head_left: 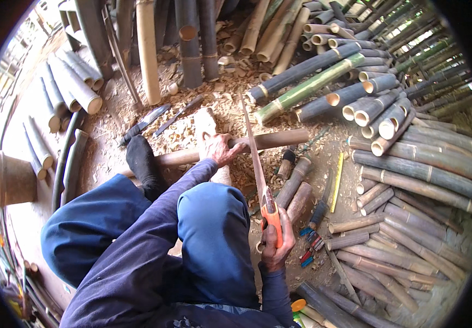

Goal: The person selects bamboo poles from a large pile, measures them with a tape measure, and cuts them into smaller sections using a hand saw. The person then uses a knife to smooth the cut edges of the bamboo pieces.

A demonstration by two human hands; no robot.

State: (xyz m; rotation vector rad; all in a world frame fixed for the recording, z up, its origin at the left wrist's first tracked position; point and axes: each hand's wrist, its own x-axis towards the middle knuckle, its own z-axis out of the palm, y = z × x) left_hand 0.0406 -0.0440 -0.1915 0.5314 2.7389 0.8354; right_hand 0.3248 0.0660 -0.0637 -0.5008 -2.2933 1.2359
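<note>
— Since both hands are busy, which one has what?

— The left hand (218, 149) has its fingers closed over a brown bamboo pole (281, 139), with the thumb lying along it toward the right. The right hand (277, 240) has its fingers wrapped around the orange handle of a saw (256, 164).

— Where does the pole lie?

— Crosswise in front of the knees, low over the floor (103, 156), over a pale piece of wood (205, 121). Toward its left end, a foot in a black sock (143, 164) overlaps it.

— And the saw?

— Its blade points away from the person and crosses the pole in this view, just right of the left hand. I can't tell whether the teeth touch the bamboo.

— What's around them?

— Wood shavings (178, 134) are scattered beyond and beside the pole. A knife with a dark handle (147, 121) lies beyond the foot, and a slim dark tool (178, 115) lies next to it. To the right of the saw there's a yellow ruler (336, 183) on the floor, pointing away from the person.

— And farther out?

— Cut bamboo lengths (419, 169) are piled along the right side, mostly dark or tan. A green length (308, 93) stands out near the upper part of that pile. On the far left, a bucket (16, 179) sits near a few more pale lengths (72, 82).
</note>
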